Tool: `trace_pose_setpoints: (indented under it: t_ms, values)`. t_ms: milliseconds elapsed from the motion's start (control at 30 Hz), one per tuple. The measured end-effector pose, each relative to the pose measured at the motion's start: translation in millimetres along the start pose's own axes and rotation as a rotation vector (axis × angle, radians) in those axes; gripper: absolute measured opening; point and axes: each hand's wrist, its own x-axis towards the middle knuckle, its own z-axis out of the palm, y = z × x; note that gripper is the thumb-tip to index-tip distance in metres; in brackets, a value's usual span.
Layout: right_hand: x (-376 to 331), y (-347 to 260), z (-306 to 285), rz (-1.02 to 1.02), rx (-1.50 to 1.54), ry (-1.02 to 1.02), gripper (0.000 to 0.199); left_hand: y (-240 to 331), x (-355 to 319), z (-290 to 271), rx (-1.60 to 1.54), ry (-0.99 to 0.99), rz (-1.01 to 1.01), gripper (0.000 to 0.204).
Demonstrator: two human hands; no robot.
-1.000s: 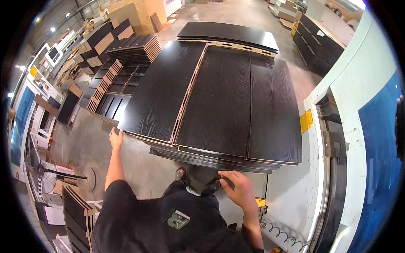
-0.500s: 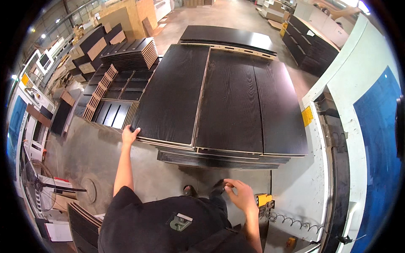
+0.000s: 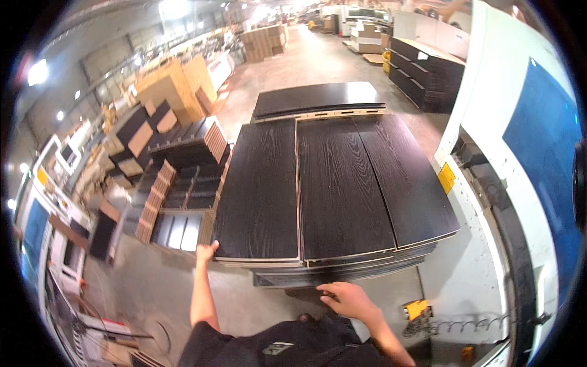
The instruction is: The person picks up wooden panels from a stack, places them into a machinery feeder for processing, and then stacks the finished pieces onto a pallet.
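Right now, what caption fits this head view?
Left hand grips the corner of a black wood-grain panel; right hand rests below the stack.

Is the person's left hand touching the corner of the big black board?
Yes, the left hand grips the near left corner of the leftmost dark wood-grain panel on top of the stack.
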Motion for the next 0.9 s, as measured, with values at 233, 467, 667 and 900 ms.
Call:
trace_pose_setpoints:
  t_ms: [233,467,667,900]
  values:
    - [26,56,-4,0.049,0.002,0.077,0.032,44,-25,-21,-0.163,-0.150,-0.186,0.057]
    - [109,94,32,-0.145,-0.326,0.119,0.083,146,-98,-45,-0.235,-0.305,-0.160,0.053]
    - [123,80,65,-0.034,-0.503,-0.185,0.111,185,-141,-30,-0.426,-0.452,-0.165,0.050]
    - [115,76,76,0.148,-0.482,0.261,0.106,247,-175,-21,-0.624,-0.694,-0.087,0.036]
